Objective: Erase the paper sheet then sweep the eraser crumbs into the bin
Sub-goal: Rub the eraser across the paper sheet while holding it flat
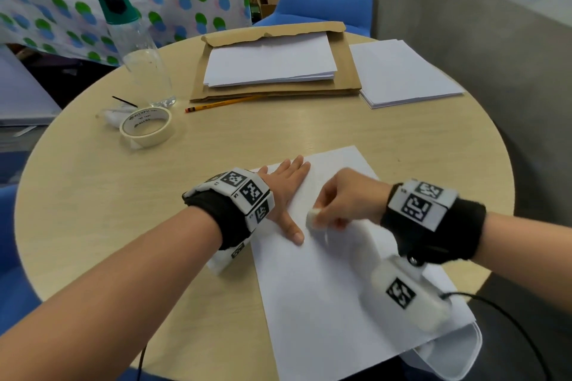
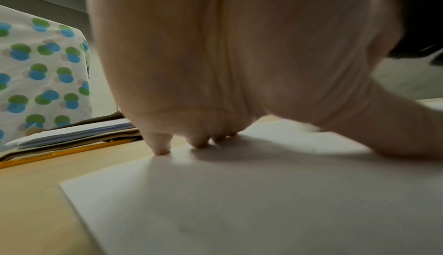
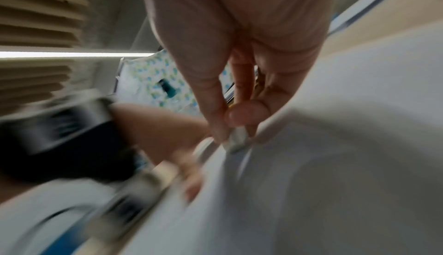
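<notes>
We note the white rectangular paper sheet (image 1: 325,281) lying flat on the round pale wooden table (image 1: 93,226), its near corner past the table edge. Our right hand (image 1: 349,198) pinches a small white block eraser (image 1: 313,217) between thumb and fingertips, the eraser's tip touching the sheet; the right wrist view is motion-blurred but shows the same pinch (image 3: 236,139). Just left of the eraser, our left hand (image 1: 286,195) lies flat with fingers straight, palm on the sheet's left edge, thumb (image 1: 294,233) pointing toward the eraser. In the left wrist view the fingertips (image 2: 160,150) touch at the sheet's far edge.

Beyond and left of the left hand sits a roll of cream masking tape (image 1: 145,127), with a clear plastic bottle with a green cap (image 1: 133,43) behind it. Beyond both hands a yellow pencil (image 1: 223,103) lies beside a brown cardboard folder (image 1: 278,93) bearing a stack of white paper (image 1: 269,62). A second white paper stack (image 1: 402,71) lies to its right.
</notes>
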`<control>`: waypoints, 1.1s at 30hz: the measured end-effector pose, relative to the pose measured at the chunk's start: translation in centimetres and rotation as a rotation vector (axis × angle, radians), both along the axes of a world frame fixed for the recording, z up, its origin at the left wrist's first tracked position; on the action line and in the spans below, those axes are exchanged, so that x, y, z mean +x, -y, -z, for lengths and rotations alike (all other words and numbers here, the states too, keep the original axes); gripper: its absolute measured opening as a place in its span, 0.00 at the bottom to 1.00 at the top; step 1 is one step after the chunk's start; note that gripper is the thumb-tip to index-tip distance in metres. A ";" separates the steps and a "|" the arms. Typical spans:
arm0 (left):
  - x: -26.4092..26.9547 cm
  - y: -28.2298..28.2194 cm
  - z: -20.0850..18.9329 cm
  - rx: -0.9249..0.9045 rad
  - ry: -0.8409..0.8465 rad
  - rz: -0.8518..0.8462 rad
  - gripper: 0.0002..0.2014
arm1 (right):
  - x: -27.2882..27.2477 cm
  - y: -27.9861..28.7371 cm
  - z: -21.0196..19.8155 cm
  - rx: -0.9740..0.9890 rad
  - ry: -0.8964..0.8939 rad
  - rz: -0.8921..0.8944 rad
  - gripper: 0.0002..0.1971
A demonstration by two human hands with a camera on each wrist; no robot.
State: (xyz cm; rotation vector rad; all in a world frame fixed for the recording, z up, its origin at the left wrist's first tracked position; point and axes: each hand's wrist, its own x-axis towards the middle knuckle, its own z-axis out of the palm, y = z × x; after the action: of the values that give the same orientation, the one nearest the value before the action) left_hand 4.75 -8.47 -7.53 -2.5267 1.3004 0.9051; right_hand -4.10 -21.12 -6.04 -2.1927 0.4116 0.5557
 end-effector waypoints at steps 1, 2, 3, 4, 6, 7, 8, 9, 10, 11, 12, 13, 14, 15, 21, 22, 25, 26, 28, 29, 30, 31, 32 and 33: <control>0.0 0.0 0.0 0.001 0.001 0.002 0.66 | -0.4 -0.3 0.1 0.019 -0.031 -0.030 0.04; -0.1 0.0 0.0 0.003 0.002 0.004 0.66 | -0.2 -0.3 0.1 0.028 -0.041 -0.026 0.06; -0.1 0.0 0.0 0.003 0.003 0.005 0.66 | 0.5 0.0 -0.1 0.021 -0.029 0.015 0.08; -0.1 0.0 0.0 0.001 0.004 0.005 0.66 | 1.5 0.6 -0.2 0.005 -0.002 0.084 0.11; 0.0 -0.1 -0.1 -0.010 -0.003 0.002 0.67 | 3.5 1.7 -0.4 -0.008 0.061 0.251 0.15; -0.1 -0.2 -0.1 -0.015 -0.008 -0.002 0.67 | 4.2 2.0 -0.3 -0.005 0.088 0.312 0.15; -0.2 -0.2 -0.2 -0.022 -0.013 -0.010 0.67 | 4.5 2.0 -0.2 -0.010 0.103 0.336 0.13; -0.2 -0.2 -0.2 -0.028 -0.015 -0.019 0.67 | 4.3 1.6 -0.1 -0.019 0.102 0.325 0.11; -0.1 -0.2 -0.2 -0.031 -0.016 -0.023 0.67 | 3.7 1.0 0.1 -0.019 0.091 0.291 0.10; -0.1 -0.2 -0.1 -0.031 -0.015 -0.019 0.68 | 3.0 0.2 0.4 -0.007 0.073 0.241 0.09; 0.0 -0.2 0.0 -0.028 -0.012 -0.012 0.68 | 2.3 -0.6 0.5 0.010 0.046 0.183 0.09; 0.1 -0.1 0.2 -0.025 -0.010 -0.009 0.69 | 1.8 -1.1 0.7 0.021 0.020 0.131 0.10; 0.1 -0.1 0.3 -0.025 -0.010 -0.008 0.69 | 1.7 -1.2 0.7 0.017 0.004 0.103 0.12; 0.2 -0.1 0.4 -0.031 -0.010 -0.009 0.69 | 2.0 -1.0 0.5 0.002 0.002 0.105 0.13; 0.2 -0.3 0.4 -0.100 -0.028 -0.057 0.70 | 4.5 0.4 -0.2 -0.051 0.121 0.311 0.07; 0.1 -0.2 0.4 -0.099 -0.028 -0.056 0.70 | 4.0 0.0 0.0 -0.051 0.124 0.281 0.07; 0.1 0.0 0.6 -0.069 0.008 -0.036 0.71 | 1.8 -2.0 0.7 -0.004 0.034 0.121 0.08; 0.1 0.0 0.7 -0.061 0.017 -0.034 0.72 | 1.6 -2.1 0.9 0.002 0.014 0.094 0.09; 0.1 0.0 0.7 -0.061 0.007 -0.032 0.71 | 2.1 -1.6 0.9 0.005 0.029 0.139 0.12; 0.1 -0.1 0.6 -0.069 0.000 -0.034 0.70 | 2.7 -1.0 0.8 -0.004 0.047 0.185 0.12; 0.1 -0.2 0.4 -0.080 -0.005 -0.040 0.69 | 3.4 -0.3 0.8 -0.019 0.067 0.233 0.12; 0.0 -0.3 0.3 -0.091 -0.006 -0.045 0.69 | 3.9 0.2 0.8 -0.038 0.084 0.287 0.11; -0.1 -0.4 0.0 -0.099 -0.002 -0.045 0.69 | 4.4 0.8 0.8 -0.053 0.099 0.341 0.10; -0.2 -0.4 -0.1 -0.102 0.000 -0.043 0.68 | 4.7 1.3 0.8 -0.040 0.094 0.393 0.09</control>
State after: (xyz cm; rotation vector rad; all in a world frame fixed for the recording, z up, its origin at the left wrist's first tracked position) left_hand 4.59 -8.06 -7.46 -2.6413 1.3299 0.8683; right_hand 0.62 -22.47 -6.87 -2.0897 0.7849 0.2301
